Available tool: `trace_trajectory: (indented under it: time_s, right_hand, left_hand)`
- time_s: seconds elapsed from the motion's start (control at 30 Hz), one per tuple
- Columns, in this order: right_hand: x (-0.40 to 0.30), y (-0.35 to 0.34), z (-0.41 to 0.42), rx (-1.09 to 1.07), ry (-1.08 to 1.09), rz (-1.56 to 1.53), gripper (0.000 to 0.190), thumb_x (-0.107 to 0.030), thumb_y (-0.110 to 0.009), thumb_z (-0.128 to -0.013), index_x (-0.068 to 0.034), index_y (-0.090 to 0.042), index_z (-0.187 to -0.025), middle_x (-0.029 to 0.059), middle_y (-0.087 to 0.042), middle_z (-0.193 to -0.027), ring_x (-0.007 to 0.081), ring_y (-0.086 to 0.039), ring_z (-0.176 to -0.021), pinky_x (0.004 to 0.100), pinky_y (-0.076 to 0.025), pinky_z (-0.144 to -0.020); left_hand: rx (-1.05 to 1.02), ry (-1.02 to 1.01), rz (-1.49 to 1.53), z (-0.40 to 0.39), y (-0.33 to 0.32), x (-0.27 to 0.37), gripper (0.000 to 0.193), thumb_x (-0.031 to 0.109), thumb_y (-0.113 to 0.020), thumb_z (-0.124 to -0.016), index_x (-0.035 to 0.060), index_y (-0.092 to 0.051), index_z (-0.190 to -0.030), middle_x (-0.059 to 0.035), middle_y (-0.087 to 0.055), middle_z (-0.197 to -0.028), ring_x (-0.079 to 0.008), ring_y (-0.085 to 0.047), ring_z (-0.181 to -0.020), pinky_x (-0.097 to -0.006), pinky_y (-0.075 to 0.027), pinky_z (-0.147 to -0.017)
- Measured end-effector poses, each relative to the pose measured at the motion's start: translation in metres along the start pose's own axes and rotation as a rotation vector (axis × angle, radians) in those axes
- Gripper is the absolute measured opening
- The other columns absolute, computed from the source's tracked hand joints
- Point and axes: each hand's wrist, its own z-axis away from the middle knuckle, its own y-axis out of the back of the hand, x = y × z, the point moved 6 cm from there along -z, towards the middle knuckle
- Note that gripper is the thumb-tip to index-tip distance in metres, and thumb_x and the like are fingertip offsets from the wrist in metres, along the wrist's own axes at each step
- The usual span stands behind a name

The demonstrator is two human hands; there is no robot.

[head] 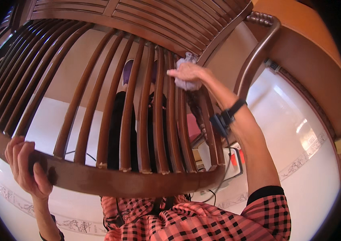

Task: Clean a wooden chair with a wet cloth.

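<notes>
A dark brown wooden slatted bench [140, 180] spans the view, its curved slats running from the near rail to the panelled part at the top. My left hand [27, 168] grips the near rail at the left, fingers over its edge and thumb on its face. My right hand [188, 72] presses a crumpled greyish-white cloth [190, 86] on the slats at the upper right, close to the corner by the panelled part. The index finger or thumb points left, off the cloth; which one is unclear. Part of the cloth is hidden under the hand.
A curved wooden armrest [253, 60] rises at the right. Between the slats show my dark trousers and purple shoes [128, 72]. Below right are a white container [206, 155] and black cables [211, 197]. A brown and orange piece of furniture [306, 45] stands at the upper right.
</notes>
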Motion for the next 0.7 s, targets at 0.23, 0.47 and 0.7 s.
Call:
trace_trajectory:
  time_s: [0.23, 0.47, 0.7]
  right_hand:
    - [-0.073, -0.065, 0.151, -0.057, 0.334, -0.145, 0.066, -0.057, -0.038, -0.089, 0.003, -0.062, -0.078, 0.0253, -0.06, -0.077, 0.0389, -0.06, -0.076, 0.0451, -0.046, -0.071]
    - [-0.1, -0.065, 0.259, -0.055, 0.431, -0.129, 0.054, -0.044, -0.051, -0.087, 0.005, -0.056, -0.065, 0.0216, -0.062, -0.081, 0.0378, -0.052, -0.059, 0.0399, -0.043, -0.055]
    - [-0.053, -0.067, 0.245, -0.088, 0.404, -0.578, 0.042, -0.031, -0.057, -0.087, 0.007, -0.055, -0.071, 0.0041, -0.056, -0.066, 0.0084, -0.043, -0.058, 0.0299, -0.042, -0.056]
  left_hand:
    - [0.095, -0.034, 0.04, -0.002, 0.005, 0.01, 0.02, 0.011, -0.054, -0.073, -0.0027, -0.055, -0.087, -0.0156, -0.054, -0.083, -0.0346, -0.052, -0.093, -0.0429, -0.038, -0.084]
    - [0.153, -0.015, 0.092, -0.005, 0.007, 0.019, 0.014, 0.007, -0.055, -0.072, 0.0006, -0.054, -0.085, -0.0134, -0.054, -0.082, -0.03, -0.052, -0.091, -0.0406, -0.038, -0.084]
    - [0.108, 0.042, 0.084, -0.006, 0.006, 0.024, 0.012, 0.004, -0.054, -0.073, -0.0002, -0.054, -0.085, -0.0131, -0.054, -0.085, -0.0306, -0.051, -0.093, -0.0394, -0.038, -0.086]
